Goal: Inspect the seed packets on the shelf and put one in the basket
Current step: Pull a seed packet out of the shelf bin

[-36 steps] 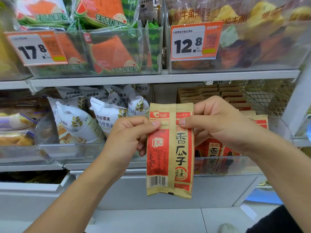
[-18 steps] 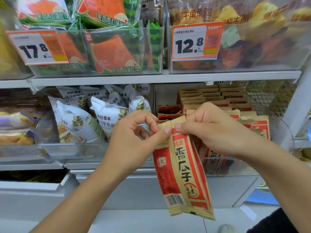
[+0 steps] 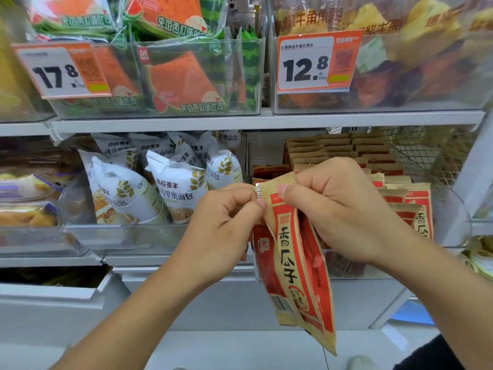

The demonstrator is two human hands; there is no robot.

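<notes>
The seed packet is held tilted before the shelf bin, its top seam pinched by the left hand and the right hand. The seam could be torn if the two pinches are pulled apart. No basket is seen; a blind drop may miss it.

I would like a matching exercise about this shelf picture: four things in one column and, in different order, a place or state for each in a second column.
Things:
1. seed packet
2. 17.8 price tag
3. 12.8 price tag
4. white bread bags

Places or states:
A. upper shelf, right bin
B. pinched at its top by left hand and right hand
C. lower shelf, left of the seed packets
D. upper shelf, left bin

Pairs: 1-B, 2-D, 3-A, 4-C
</notes>
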